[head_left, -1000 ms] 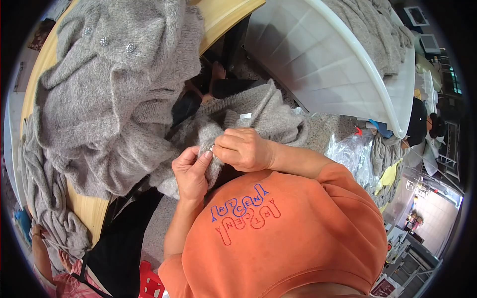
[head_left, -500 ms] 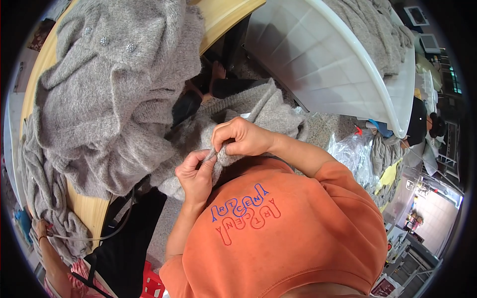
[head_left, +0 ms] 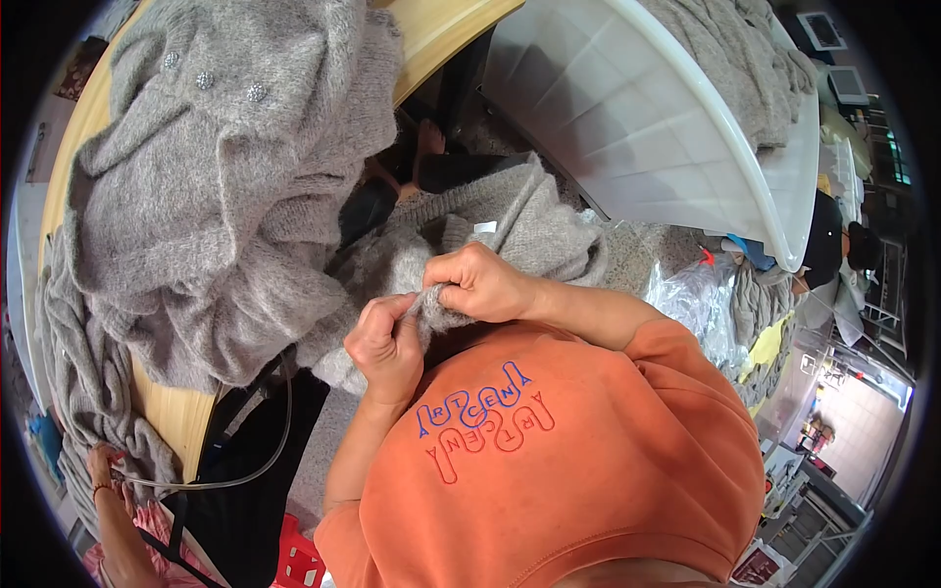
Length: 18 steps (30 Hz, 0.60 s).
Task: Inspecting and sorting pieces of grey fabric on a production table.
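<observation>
- Evidently, the left hand (head_left: 384, 343), at the centre of the frame, pinches a fold of a fuzzy grey-brown knit garment (head_left: 554, 227); the right hand (head_left: 480, 284), just beside it, grips the same fold with curled fingers.
- Those fingers hide the exact spot being pinched, and the garment's nearer part disappears behind the left hand and the orange sweatshirt (head_left: 578, 441).
- At lower left, a co-worker's hand (head_left: 102, 465) is small near the dark rim; whether it holds the thin, clear, curving tube (head_left: 265, 472) is hard to tell.
- A red plastic basket (head_left: 300, 559) is cut off at the bottom.
- The pale wooden tabletop (head_left: 461, 29) shows its edge at upper centre and lower left; the grey-brown knitwear heap (head_left: 225, 206) hides the stretch between.
- A strip of speckled floor (head_left: 630, 253) lies open right of the garment, below the translucent white plastic bin (head_left: 627, 118) with its thick, arcing rim.
- Round, glittery buttons (head_left: 204, 79) stud the heap's soft, brushed knit at upper left; crinkled clear plastic (head_left: 696, 304) gleams right of centre.
</observation>
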Each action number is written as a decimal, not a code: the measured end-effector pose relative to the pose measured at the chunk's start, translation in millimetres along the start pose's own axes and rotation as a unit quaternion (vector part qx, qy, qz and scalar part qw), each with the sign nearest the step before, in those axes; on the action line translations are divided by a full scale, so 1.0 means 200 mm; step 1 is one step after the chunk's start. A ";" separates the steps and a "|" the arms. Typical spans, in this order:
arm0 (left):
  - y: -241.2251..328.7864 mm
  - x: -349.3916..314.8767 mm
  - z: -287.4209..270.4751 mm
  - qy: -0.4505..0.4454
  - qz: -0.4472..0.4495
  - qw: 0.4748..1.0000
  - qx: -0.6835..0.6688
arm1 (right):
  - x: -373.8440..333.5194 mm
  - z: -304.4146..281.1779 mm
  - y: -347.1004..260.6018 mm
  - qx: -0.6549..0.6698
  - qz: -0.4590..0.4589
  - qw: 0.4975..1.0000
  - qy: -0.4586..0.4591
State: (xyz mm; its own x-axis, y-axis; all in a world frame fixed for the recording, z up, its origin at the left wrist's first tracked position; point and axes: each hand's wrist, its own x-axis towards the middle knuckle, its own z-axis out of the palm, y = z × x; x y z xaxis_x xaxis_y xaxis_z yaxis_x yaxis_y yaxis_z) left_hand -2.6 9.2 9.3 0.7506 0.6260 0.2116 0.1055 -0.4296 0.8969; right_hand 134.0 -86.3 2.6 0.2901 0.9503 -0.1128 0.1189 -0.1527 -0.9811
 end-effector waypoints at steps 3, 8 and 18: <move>-0.01 0.00 0.01 0.022 0.085 0.995 0.054 | -0.02 0.03 0.00 -0.031 -0.017 0.999 0.028; -0.02 0.01 0.02 0.047 0.151 0.980 0.124 | -0.02 0.08 -0.02 -0.144 -0.143 0.969 0.143; -0.07 -0.04 0.02 0.039 0.199 0.969 0.139 | 0.02 0.12 0.03 -0.235 -0.200 0.931 0.193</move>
State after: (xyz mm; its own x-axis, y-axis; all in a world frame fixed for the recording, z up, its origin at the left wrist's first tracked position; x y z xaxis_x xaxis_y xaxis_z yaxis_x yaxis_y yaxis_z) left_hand -7.4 6.9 -7.6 0.7178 0.4172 0.5574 -0.0019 -0.7994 0.6008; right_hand 113.5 -77.4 -7.7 0.4418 0.8025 0.4010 0.6668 0.0053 -0.7453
